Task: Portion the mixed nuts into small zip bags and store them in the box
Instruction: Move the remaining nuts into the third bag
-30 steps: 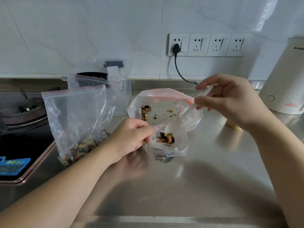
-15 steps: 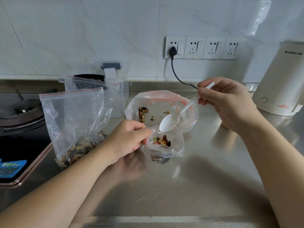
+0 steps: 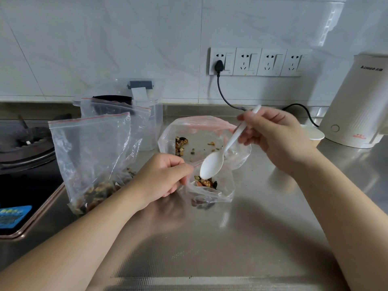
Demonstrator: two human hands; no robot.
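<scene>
Left hand pinches the mouth of the small zip bag, which holds a few mixed nuts. Right hand grips a white plastic spoon, bowl just above that bag. Behind it lies the large bag with scattered nuts. Left of it stand two filled zip bags before the clear box.

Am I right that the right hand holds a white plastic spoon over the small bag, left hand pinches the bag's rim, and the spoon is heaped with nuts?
Not quite. The head view shows the white plastic spoon empty. The nuts lie in the small bag. The rest holds: right hand holds the spoon, left hand pinches the rim.
</scene>
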